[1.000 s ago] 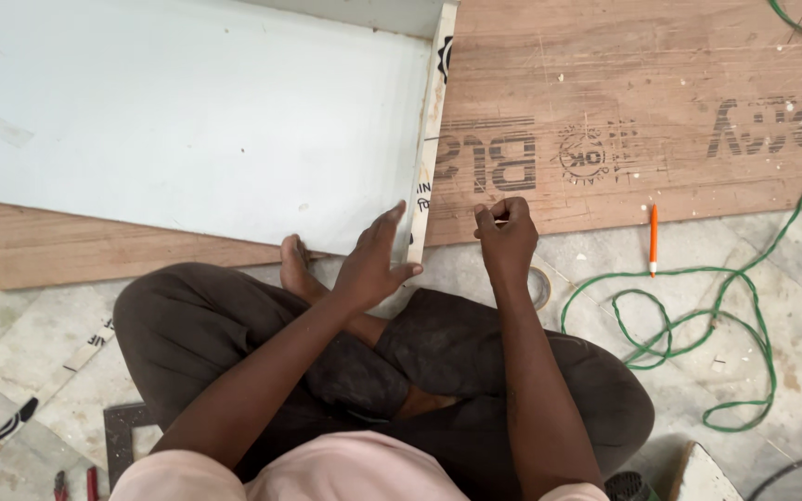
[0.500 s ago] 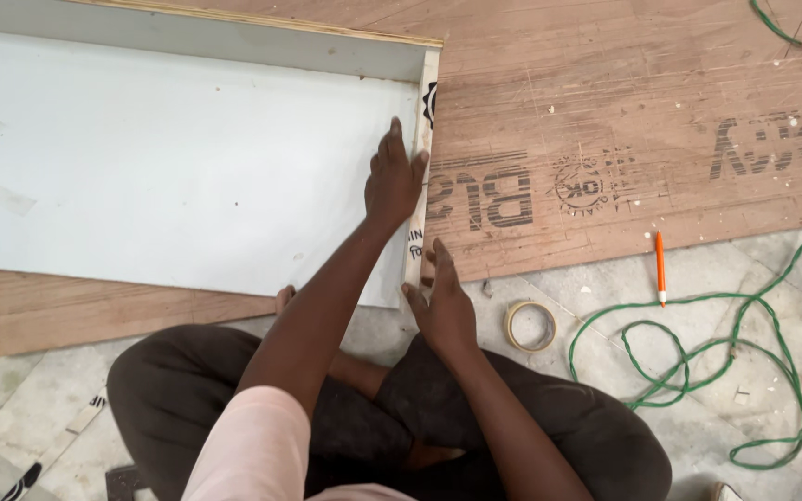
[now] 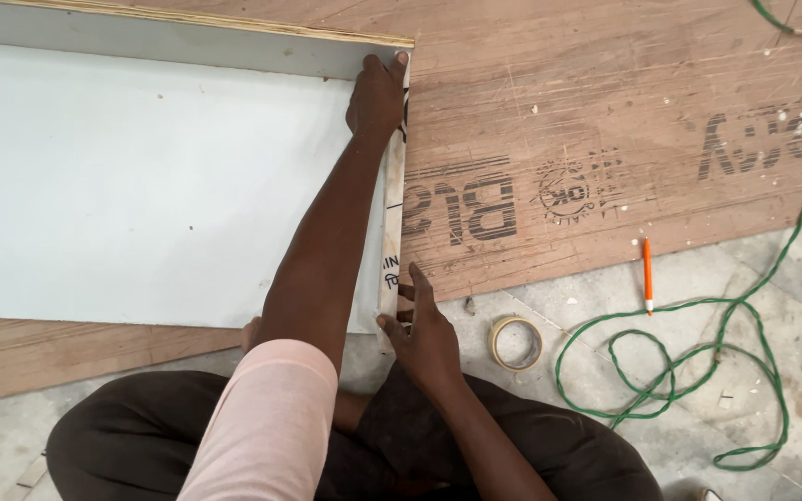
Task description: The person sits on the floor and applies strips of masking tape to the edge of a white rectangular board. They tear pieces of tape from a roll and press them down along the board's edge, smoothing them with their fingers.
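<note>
a white laminate panel (image 3: 132, 176) fills the left half of the frame, lying on a brown plywood sheet (image 3: 624, 111). my left hand (image 3: 378, 93) is stretched to the panel's upper right corner, fingers pressed flat on the narrow edge strip (image 3: 392, 232) that runs down the panel's right side. my right hand (image 3: 424, 334) sits at the strip's lower end, at centre bottom, fingers spread and pinching it. the hands are well apart. right of that, on the floor, lie a roll of tape (image 3: 516, 341), an orange pencil (image 3: 647, 275) and a looped green cable (image 3: 698, 371).
</note>
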